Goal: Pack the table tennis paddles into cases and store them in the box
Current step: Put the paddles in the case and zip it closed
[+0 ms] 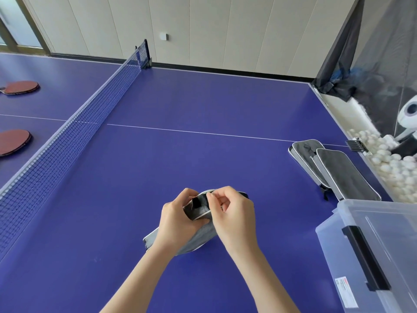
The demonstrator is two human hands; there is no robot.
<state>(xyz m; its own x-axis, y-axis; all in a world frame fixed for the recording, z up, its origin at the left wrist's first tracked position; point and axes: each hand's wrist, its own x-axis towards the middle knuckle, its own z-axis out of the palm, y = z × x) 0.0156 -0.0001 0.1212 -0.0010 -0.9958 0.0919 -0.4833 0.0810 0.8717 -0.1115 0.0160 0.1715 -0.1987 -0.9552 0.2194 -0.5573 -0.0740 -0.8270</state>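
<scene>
Currently in hand: the grey paddle case (203, 236), gripped by both hands over the near half of the blue table (203, 98); I judge its closure is being worked, though whether a paddle is inside is hidden.
Left hand (178, 220): fingers curled round the case's left edge, thumb by the black tab (198, 202).
Right hand (234, 220): thumb and forefinger pinched together on something small at the case's top rim, just right of the tab; likely a zip pull, too small to tell. The other fingers are curled.
Long axis: the case seems to run from near-left to far-right, its far end lifted under the fingers.
Key relation: the clear plastic box (327, 227) stands to the right of the case, nearer the right hand; its lid looks shut.
Spare cases (345, 175): two, overlapping, beyond the box at the table's right edge.
Red paddles (21, 86): two, lying across the net (67, 132), well apart from both hands, on the left hand's side.
Progress: early, by my reading; nothing shows inside the box.
</scene>
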